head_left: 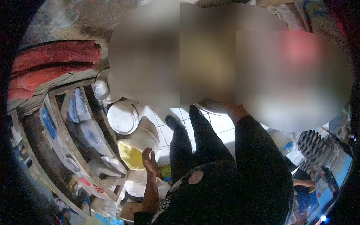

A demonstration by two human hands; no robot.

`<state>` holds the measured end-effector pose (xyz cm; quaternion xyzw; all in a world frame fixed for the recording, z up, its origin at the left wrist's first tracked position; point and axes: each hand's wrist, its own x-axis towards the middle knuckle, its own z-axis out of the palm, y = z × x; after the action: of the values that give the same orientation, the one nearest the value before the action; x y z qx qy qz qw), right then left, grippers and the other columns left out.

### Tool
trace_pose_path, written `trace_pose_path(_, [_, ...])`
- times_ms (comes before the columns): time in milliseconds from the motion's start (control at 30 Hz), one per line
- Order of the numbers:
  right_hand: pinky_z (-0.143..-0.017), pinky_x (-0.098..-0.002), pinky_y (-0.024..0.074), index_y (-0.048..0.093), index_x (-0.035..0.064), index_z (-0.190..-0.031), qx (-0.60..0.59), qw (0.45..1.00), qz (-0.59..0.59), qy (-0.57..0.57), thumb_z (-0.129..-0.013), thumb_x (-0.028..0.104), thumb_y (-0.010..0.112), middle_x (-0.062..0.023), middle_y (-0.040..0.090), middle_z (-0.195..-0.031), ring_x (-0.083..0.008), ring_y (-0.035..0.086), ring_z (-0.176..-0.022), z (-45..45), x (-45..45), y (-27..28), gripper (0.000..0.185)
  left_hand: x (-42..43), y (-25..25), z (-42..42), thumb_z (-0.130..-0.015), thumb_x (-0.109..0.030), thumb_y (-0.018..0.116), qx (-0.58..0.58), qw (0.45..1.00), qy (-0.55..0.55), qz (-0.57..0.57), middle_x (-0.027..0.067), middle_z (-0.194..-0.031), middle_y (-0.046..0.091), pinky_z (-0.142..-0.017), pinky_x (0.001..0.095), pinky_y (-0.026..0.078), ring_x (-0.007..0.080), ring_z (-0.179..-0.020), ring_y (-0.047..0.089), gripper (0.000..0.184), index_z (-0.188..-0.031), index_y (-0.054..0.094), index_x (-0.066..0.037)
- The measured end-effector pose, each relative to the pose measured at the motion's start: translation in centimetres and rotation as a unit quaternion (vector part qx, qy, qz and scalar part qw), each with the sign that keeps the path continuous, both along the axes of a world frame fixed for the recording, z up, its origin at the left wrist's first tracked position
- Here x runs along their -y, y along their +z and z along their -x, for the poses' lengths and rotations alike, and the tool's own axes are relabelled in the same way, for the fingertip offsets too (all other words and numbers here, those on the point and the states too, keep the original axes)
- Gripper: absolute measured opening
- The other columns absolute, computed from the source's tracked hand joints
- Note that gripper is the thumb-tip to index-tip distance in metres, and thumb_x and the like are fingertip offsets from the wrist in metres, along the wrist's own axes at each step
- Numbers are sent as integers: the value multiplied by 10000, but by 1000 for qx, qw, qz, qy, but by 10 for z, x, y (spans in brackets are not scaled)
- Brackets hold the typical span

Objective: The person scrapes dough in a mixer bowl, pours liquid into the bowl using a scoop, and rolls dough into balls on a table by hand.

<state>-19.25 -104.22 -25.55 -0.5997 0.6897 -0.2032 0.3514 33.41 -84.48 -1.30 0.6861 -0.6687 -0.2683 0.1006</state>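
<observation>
My left hand [149, 161] is beside the mouth of a pale sack [146, 135], which shows bright yellow inside. Its fingers point upward and look apart, with nothing visible in them; whether they touch the sack's edge I cannot tell. My right forearm [237, 113] reaches forward from a black sleeve into a blurred area, which hides that hand's fingers. Just beside the forearm, part of a pale curved rim [214, 108] shows under the blur; what it belongs to is hidden.
White lidded buckets [123, 117] stand beyond the sack. A wooden rack [71, 150] with plastic-wrapped packs runs along the left, near red cloth [56, 60]. White tiles [161, 129] cover the floor. At lower right are another person's arm [304, 183] and a dark stacked grid [315, 144].
</observation>
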Motion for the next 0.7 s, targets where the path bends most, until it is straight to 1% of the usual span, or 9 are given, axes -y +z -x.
trace_pose_path(167, [-757, -364, 554, 694, 28, -1123, 188, 977, 53, -80, -1003, 257, 624, -127, 687, -937, -219, 654, -836, -9, 14, 16, 268, -8, 18, 2, -973, -74, 692, -78, 989, 123, -16, 172, -1222, 677, -1026, 438, 485, 336, -1165, 623, 212, -1172, 691, -2])
trace_pose_path(267, [-724, -337, 553, 681, 15, -1142, 518, 834, 59, -181, -1006, 256, 644, -117, 676, -913, -185, 643, -788, -17, 3, 59, 279, -5, 27, 10, -985, -85, 688, -52, 990, 125, -33, 161, -1247, 662, -983, 409, 492, 306, -1161, 627, 229, -1199, 680, -4])
trace_pose_path(367, [-781, -422, 565, 663, 32, -1184, 578, 781, -81, -222, -979, 212, 675, -136, 676, -929, -247, 647, -809, 13, -28, 13, 272, -11, 23, 27, -978, -82, 696, -97, 979, 175, -44, 147, -1256, 663, -922, 404, 507, 294, -1147, 633, 269, -1234, 661, -4])
trace_pose_path(433, [-852, -487, 523, 682, 42, -1102, 329, 940, -14, -91, -931, 178, 685, -138, 667, -952, -294, 635, -852, 2, -30, 5, 219, -11, 20, 35, -964, -59, 706, -91, 984, 137, -68, 135, -1268, 664, -897, 400, 517, 290, -1145, 635, 291, -1247, 658, -14])
trace_pose_path(467, [-870, -509, 507, 697, 47, -1048, 95, 991, 92, 3, -901, 163, 687, -139, 667, -966, -318, 631, -864, -5, -23, -5, 187, -12, 15, 34, -949, -35, 709, -77, 993, 86, -36, 134, -1261, 669, -875, 388, 523, 288, -1138, 642, 306, -1251, 662, -26])
trace_pose_path(500, [-889, -530, 492, 711, 52, -993, -98, 974, 201, 38, -871, 147, 689, -140, 666, -979, -341, 626, -877, -12, -17, -15, 157, -10, 20, 33, -949, -35, 709, -78, 994, 72, -30, 134, -1261, 669, -875, 388, 523, 288, -1138, 642, 306, -1251, 662, -26])
trace_pose_path(567, [-925, -531, 473, 708, 51, -1014, 57, 997, 16, -47, -927, 139, 626, -145, 675, -1010, -340, 614, -953, -53, 15, 69, 148, -3, 30, 37, -939, -18, 704, -75, 997, 11, 21, 140, -1240, 678, -857, 376, 533, 289, -1118, 653, 310, -1247, 667, -31])
trace_pose_path(633, [-928, -524, 475, 717, 72, -1028, 28, 998, -9, -51, -968, 143, 577, -126, 679, -1006, -325, 615, -992, -53, 25, 134, 167, -2, 37, 30, -965, -73, 680, -111, 991, 61, -30, 142, -1270, 680, -878, 366, 549, 282, -1139, 653, 299, -1257, 663, -9])
trace_pose_path(700, [-906, -490, 510, 722, 93, -1060, 198, 974, 89, -65, -986, 172, 575, -114, 690, -1012, -312, 649, -993, -50, 8, 182, 182, 11, 55, 37, -994, -138, 656, -120, 992, 17, -25, 151, -1293, 671, -944, 391, 533, 297, -1172, 640, 313, -1274, 655, 0])
